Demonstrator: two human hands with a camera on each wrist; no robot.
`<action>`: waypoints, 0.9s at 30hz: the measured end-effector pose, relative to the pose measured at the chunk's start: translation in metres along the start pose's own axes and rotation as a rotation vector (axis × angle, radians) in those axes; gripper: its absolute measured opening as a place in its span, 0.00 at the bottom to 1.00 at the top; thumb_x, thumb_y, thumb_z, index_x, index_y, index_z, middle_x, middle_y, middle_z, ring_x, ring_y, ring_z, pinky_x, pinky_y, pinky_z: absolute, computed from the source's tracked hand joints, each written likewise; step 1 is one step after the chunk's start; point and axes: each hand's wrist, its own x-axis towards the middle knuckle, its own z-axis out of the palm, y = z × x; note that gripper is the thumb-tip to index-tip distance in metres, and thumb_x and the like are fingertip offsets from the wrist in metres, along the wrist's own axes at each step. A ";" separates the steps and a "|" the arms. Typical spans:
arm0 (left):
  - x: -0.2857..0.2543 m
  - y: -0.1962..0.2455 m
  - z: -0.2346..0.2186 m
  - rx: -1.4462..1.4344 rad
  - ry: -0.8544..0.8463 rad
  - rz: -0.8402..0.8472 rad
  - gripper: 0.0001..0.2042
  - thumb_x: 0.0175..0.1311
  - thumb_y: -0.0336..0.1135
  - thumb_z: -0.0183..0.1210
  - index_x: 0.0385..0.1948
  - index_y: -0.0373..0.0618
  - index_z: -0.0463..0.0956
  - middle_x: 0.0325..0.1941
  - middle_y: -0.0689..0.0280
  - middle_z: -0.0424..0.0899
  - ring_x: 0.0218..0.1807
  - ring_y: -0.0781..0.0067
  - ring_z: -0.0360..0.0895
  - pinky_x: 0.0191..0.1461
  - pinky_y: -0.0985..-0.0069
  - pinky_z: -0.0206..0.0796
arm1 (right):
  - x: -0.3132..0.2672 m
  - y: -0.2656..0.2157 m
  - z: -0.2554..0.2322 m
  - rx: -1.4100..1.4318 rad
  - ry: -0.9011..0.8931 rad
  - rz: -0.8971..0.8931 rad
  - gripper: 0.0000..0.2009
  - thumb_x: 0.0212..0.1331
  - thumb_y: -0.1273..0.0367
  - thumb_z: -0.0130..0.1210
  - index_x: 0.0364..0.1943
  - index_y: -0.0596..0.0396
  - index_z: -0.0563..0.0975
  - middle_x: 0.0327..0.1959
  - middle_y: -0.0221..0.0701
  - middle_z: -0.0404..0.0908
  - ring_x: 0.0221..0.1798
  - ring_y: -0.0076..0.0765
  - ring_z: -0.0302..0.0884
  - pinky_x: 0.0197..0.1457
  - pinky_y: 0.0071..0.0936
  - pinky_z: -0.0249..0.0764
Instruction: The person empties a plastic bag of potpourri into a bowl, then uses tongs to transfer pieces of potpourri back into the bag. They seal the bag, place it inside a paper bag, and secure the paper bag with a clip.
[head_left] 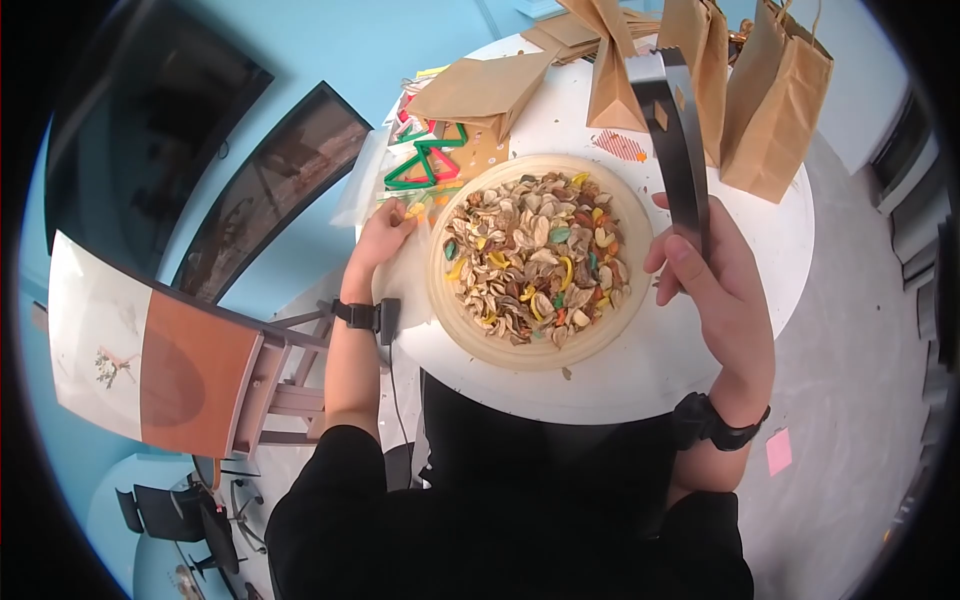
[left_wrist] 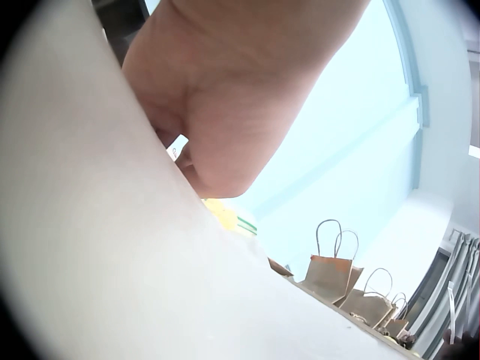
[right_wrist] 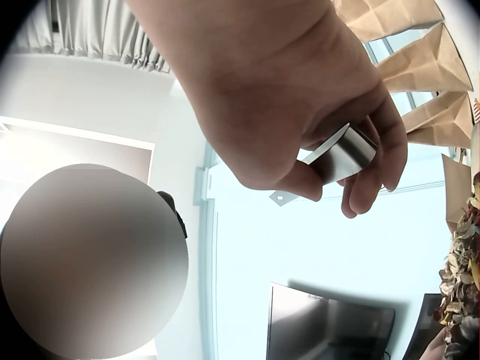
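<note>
In the head view my right hand grips a pair of metal tongs, held up over the right side of a round pale tray. The bent end of the tongs shows between thumb and fingers in the right wrist view. Dried petals and flakes fill the tray, mixed with small yellow, green and orange pieces. Left of it, my left hand rests on the white table, fingers loosely bent. Its fingertips are right at a clear zip bag with yellow pieces, whose green-striped edge shows in the left wrist view.
Brown paper bags stand along the table's far right. Another paper bag lies flat at the back, behind green and red triangular frames. A cable runs down from the left wristband. A wooden desk stands to the left.
</note>
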 end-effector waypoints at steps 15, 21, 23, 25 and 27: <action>0.002 0.002 0.004 -0.071 0.020 -0.048 0.12 0.60 0.43 0.60 0.32 0.47 0.69 0.22 0.72 0.74 0.24 0.81 0.66 0.29 0.79 0.59 | -0.007 -0.003 -0.001 -0.024 0.003 -0.014 0.16 0.70 0.67 0.50 0.57 0.62 0.69 0.31 0.30 0.76 0.28 0.19 0.67 0.36 0.16 0.68; -0.003 0.010 0.000 -0.339 0.010 -0.122 0.15 0.67 0.49 0.56 0.34 0.47 0.70 0.22 0.73 0.73 0.23 0.84 0.67 0.27 0.82 0.59 | -0.005 -0.001 0.000 -0.027 -0.012 -0.021 0.17 0.70 0.67 0.51 0.57 0.62 0.69 0.31 0.30 0.76 0.29 0.19 0.67 0.36 0.17 0.68; -0.007 0.015 0.000 -0.360 0.012 -0.101 0.16 0.69 0.51 0.54 0.33 0.47 0.70 0.21 0.73 0.73 0.23 0.84 0.66 0.27 0.82 0.59 | -0.005 0.000 0.001 -0.023 -0.013 -0.013 0.17 0.70 0.67 0.51 0.57 0.62 0.69 0.31 0.30 0.76 0.29 0.19 0.67 0.36 0.17 0.68; -0.004 0.010 0.000 -0.330 -0.012 -0.094 0.16 0.69 0.50 0.53 0.32 0.46 0.71 0.21 0.74 0.72 0.23 0.84 0.66 0.28 0.82 0.59 | -0.004 0.001 0.002 -0.023 -0.014 -0.007 0.17 0.69 0.68 0.51 0.57 0.62 0.68 0.31 0.30 0.76 0.29 0.19 0.67 0.36 0.17 0.68; -0.003 0.007 0.000 -0.314 -0.027 -0.093 0.16 0.70 0.50 0.53 0.31 0.46 0.72 0.21 0.74 0.72 0.24 0.84 0.65 0.29 0.83 0.60 | -0.004 0.000 0.004 -0.027 -0.017 -0.001 0.17 0.69 0.68 0.51 0.58 0.63 0.68 0.31 0.30 0.76 0.29 0.19 0.67 0.36 0.17 0.68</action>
